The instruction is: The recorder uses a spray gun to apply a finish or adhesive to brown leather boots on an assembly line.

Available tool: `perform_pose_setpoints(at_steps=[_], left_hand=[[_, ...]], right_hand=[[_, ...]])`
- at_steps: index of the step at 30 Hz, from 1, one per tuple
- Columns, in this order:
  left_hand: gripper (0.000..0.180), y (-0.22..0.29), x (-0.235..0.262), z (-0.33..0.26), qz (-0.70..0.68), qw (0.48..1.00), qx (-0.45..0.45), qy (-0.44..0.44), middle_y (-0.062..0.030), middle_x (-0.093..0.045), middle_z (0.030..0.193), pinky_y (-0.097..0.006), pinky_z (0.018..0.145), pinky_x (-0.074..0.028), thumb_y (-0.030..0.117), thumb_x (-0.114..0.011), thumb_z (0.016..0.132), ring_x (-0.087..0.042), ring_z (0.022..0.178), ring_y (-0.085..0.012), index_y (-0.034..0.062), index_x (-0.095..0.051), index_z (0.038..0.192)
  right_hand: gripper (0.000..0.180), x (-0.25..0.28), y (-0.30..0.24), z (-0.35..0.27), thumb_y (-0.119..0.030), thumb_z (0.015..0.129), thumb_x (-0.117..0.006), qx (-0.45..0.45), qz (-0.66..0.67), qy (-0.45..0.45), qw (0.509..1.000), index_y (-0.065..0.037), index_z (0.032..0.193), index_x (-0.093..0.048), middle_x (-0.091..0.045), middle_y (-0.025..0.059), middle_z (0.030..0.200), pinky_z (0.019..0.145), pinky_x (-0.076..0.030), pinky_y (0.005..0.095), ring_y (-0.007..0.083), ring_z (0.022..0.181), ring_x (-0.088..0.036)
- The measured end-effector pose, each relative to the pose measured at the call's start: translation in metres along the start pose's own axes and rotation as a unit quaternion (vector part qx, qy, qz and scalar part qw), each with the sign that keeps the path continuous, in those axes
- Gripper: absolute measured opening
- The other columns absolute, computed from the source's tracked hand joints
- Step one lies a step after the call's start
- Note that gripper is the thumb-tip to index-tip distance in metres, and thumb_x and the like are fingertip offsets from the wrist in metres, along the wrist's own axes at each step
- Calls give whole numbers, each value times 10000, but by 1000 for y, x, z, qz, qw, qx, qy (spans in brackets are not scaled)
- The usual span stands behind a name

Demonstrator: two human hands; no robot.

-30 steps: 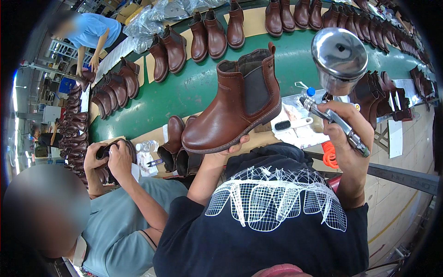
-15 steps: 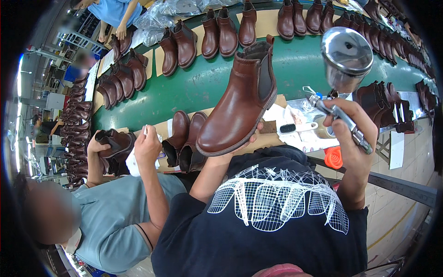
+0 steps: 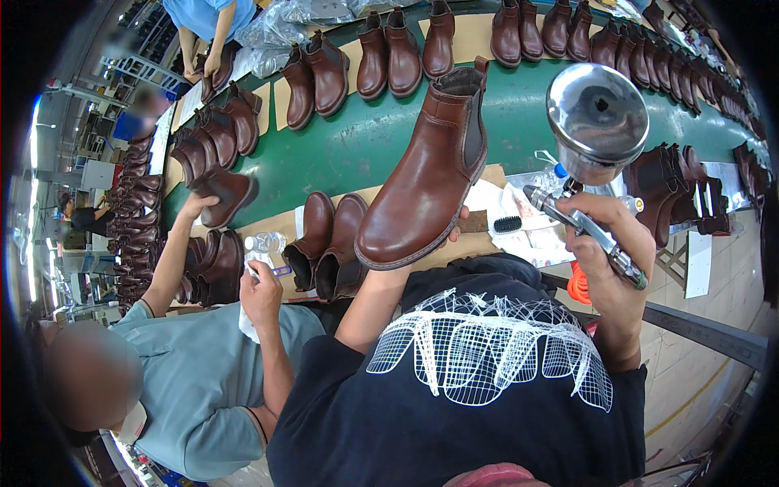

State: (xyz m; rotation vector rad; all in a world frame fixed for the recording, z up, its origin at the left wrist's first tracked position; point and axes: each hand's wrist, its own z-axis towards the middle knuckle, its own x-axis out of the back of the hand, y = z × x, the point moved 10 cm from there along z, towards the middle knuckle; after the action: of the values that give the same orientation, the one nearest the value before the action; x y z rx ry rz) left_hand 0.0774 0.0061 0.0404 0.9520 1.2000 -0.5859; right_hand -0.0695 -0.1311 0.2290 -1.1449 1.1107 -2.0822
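Note:
A brown leather ankle boot [image 3: 422, 174] with dark elastic side panels is held up in front of me, toe toward me and to the left. My left hand [image 3: 460, 225] is closed on it from beneath; the boot hides most of that hand. In my right hand [image 3: 618, 243] is a metal spray gun [image 3: 583, 217], fingers wrapped round its body. The gun's shiny round cup [image 3: 599, 118] stands on top, and its nozzle points left toward the boot, apart from it.
A green table [image 3: 349, 158] bears several brown boots [image 3: 389, 57] on brown paper. A black-bristled brush [image 3: 509, 224] lies by white cloths near the boot. An orange coiled hose [image 3: 578, 284] hangs below my right hand. Left of me, a co-worker [image 3: 195, 365] holds another boot [image 3: 225, 195].
The spray gun has shifted a little left, its cup tilting more toward me. The held boot has turned slightly. The co-worker's boot has moved away from their body, over the table.

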Motion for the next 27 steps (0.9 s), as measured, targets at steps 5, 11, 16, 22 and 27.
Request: perform_pose_setpoints(at_steps=[5,11,16,22,27], left_hand=[[622,3,0,5,-29,1000,-6,11,-337,-526,1216,-474,574,-611,327,-588,954,-642,921,-472,-66,-387,1392],[645,0,12,4,-105,994,26,-11,-366,-497,1260,-511,598,-626,344,-572,964,-619,990,-537,-49,-348,1424],[626,-2,-2,6,-120,991,44,-33,-376,-541,1189,-488,597,-623,361,-530,981,-664,822,-513,-62,-360,1410],[645,-1,-2,1,202,979,-3,20,-292,-635,1098,-399,713,-611,481,-384,990,-702,844,-358,-42,-439,1363],[609,-16,46,-10,96,986,44,126,-195,-647,1180,-386,844,-608,463,-411,955,-700,976,-281,9,-464,1357]], right_hand=[[313,-7,5,-7,-274,824,-756,-1,5,-21,1000,-43,1032,-715,-722,61,941,770,-414,306,172,800,-610],[276,-15,18,-15,-229,821,-758,-31,-17,-57,998,-51,1027,-715,-718,48,920,753,-383,300,164,754,-572],[255,-13,31,-21,-181,824,-745,-64,-25,-45,997,-33,1030,-710,-715,66,926,758,-386,301,154,790,-571],[288,8,1,-12,-220,847,-719,-20,33,23,999,2,1030,-706,-715,104,943,813,-441,321,190,813,-624],[284,6,-16,-2,-231,846,-727,7,12,18,1000,-20,1035,-708,-715,87,940,817,-441,329,203,821,-633]])
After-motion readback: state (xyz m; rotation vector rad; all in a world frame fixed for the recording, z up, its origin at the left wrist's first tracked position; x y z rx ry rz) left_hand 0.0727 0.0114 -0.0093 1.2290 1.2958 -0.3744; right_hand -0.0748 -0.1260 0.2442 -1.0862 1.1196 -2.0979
